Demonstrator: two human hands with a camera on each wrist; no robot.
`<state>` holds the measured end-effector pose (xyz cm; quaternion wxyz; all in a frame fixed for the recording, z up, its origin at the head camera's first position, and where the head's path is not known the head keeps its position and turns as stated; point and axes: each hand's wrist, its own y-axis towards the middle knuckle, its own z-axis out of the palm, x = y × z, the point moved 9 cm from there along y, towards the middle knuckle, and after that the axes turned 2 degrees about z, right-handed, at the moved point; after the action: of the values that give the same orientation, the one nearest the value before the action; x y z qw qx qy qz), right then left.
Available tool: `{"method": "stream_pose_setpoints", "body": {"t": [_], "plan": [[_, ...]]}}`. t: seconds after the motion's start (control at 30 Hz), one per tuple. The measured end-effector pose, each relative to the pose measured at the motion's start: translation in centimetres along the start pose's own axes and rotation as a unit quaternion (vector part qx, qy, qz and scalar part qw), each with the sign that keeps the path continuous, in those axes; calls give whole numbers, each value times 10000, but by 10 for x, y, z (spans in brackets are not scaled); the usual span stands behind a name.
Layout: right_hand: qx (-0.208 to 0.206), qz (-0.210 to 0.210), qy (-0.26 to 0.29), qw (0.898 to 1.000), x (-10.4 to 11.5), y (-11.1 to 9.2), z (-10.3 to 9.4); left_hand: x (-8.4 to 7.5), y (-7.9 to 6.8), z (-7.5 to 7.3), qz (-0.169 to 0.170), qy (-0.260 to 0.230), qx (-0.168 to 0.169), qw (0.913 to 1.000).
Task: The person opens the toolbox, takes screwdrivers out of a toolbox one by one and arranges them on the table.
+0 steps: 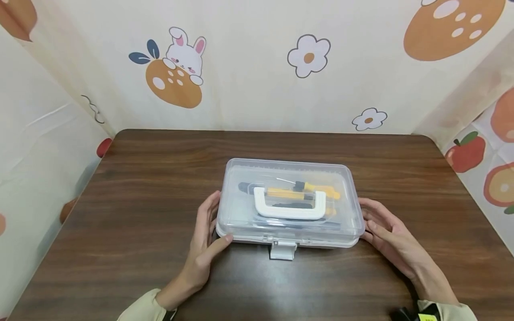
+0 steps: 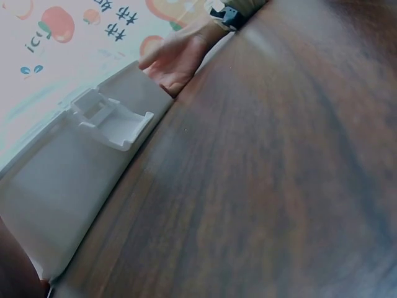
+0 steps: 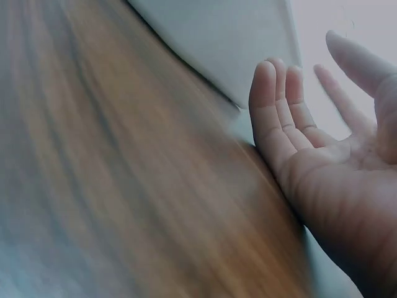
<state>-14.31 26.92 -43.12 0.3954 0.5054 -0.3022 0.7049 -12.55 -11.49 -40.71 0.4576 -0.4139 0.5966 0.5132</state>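
Observation:
A clear plastic toolbox (image 1: 237,200) with a white carry handle (image 1: 289,211) lies on the table. Through its lid show yellow-handled tools (image 1: 317,189), one of them a screwdriver with a thin shaft. Its front latch (image 1: 283,250) sticks outward, also seen in the left wrist view. My left hand (image 1: 202,249) is at the left end, fingers extended along that side and thumb at the front corner. At the right end my right hand (image 1: 395,240) has its fingers loosely bent beside the wall. The right wrist view shows its palm (image 3: 347,180) with nothing in it.
The dark wood-grain table (image 1: 140,214) has rounded far corners. A pale curtain (image 1: 249,67) with printed rabbits, fruit and flowers hangs behind it and along both sides. A black strap (image 1: 431,310) is around the right wrist.

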Motion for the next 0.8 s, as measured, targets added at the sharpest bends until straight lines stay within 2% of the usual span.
{"method": "stream_pose_setpoints", "body": {"t": [0.13,0.27,0.43,0.6,0.8], "plan": [[-238,40,-345,9991,-1,-2,1,-2,0,1,78,-88,-23,9999],[-185,-210,-579,9979,2,-2,7,-7,1,0,265,-195,-27,9995],[-31,-399,-611,9973,5,-2,13,-6,1,-2,455,-246,-12,9987],[127,-474,-622,9969,5,-3,16,-6,-1,-1,433,-191,-43,9989],[90,-728,-603,9955,4,-9,20,-5,0,-5,564,-316,-81,9979]]}}
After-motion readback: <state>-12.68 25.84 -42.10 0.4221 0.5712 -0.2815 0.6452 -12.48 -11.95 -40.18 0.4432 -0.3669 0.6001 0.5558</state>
